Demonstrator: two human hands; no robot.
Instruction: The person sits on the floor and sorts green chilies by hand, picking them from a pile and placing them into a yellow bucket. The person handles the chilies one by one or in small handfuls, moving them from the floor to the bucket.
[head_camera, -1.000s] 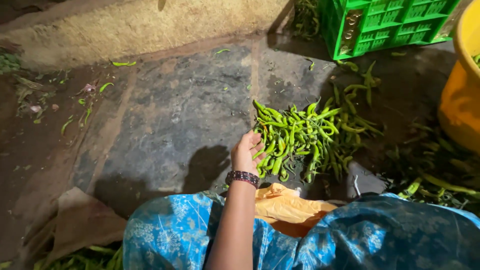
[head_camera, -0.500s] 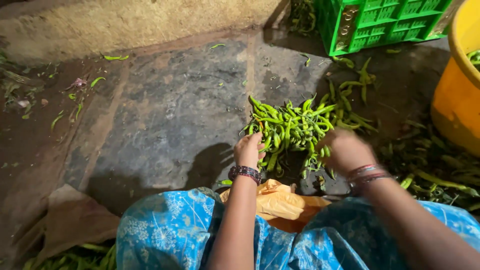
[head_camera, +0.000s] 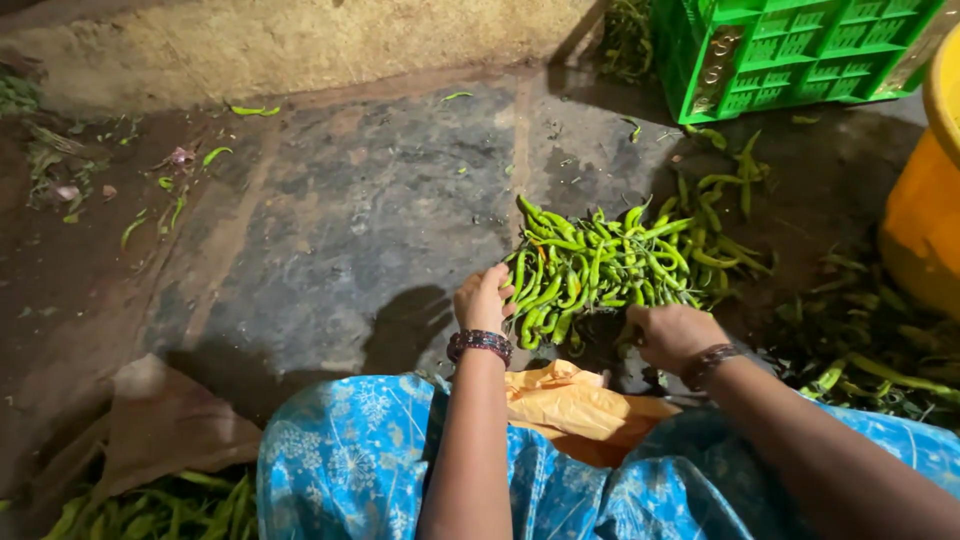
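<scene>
Head view shows the left hand (head_camera: 484, 298) resting at the near left edge of the pile of green chillies (head_camera: 600, 268), its fingers curled loosely against the pods without clearly closing round any; a beaded bracelet (head_camera: 480, 345) sits on that wrist. It holds much the same spot as a second ago. The right hand (head_camera: 672, 335) is the change: a second ago it was out of sight, half a second ago it had come in over the near right side of the pile, and now it sits lower and closer to the body, at the pile's near right corner, knuckles up and fingers bent under. Whether those fingers grip any pods I cannot tell, since the back of the hand hides them. Dark bangles (head_camera: 706, 363) ring its wrist.

Between the two forearms lies a crumpled orange plastic bag (head_camera: 575, 408), on the lap of blue patterned cloth (head_camera: 350, 460). The chillies lie heaped on the dark stone floor (head_camera: 340, 230), with loose pods (head_camera: 725, 180) scattered beyond toward a green plastic crate (head_camera: 790, 50). A yellow tub (head_camera: 925, 220) stands at the right edge, more chillies (head_camera: 875, 370) lying at its foot. Another heap of chillies (head_camera: 160, 505) shows at the lower left beside a brown paper scrap (head_camera: 160, 420).
</scene>
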